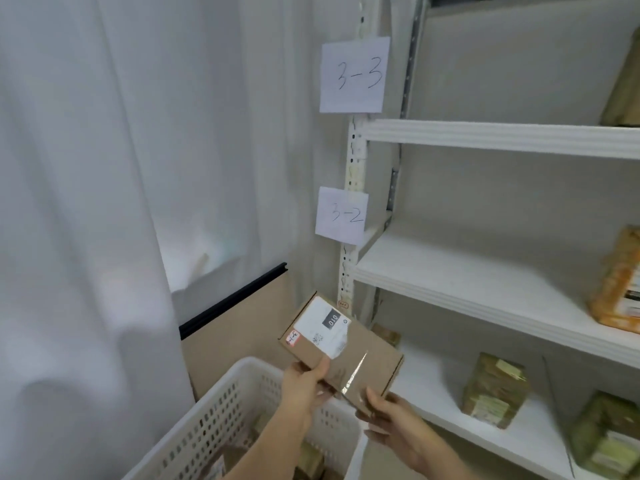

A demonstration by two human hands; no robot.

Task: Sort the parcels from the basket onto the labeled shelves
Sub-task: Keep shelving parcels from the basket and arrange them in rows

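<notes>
Parcels are the whole story, and one flat cardboard box [341, 351] is up in the air right over the far edge of the white basket [221, 407], held by both hands. Only one view to go through, the head camera looking down.

The left hand [304, 381] grips the box's near left edge, thumb on top and the other fingers curled underneath. The right hand [388, 415] holds the near right corner from below, with its fingers [369, 398] wrapped round the edge, so both are pinching the same box. It's tilted, with a white shipping label [325, 327] facing up and a small pink sticker [293, 338] on its left corner; the handwriting there is too blurry for me to read. A strip of clear tape runs across the brown top.

More brown parcels sit down inside the basket, partly hidden by the arms.

To the right is a white shelf unit [485, 136]. On its upright post hang two paper signs, "3-3" [355, 74] higher up and "3-2" [342, 215] below it. An orange-ish parcel [620, 282] rests on the middle shelf at the right edge, and a few greenish-brown wrapped parcels [495, 389] sit on the lower shelf. White curtains [104, 202] fill the left side.
</notes>
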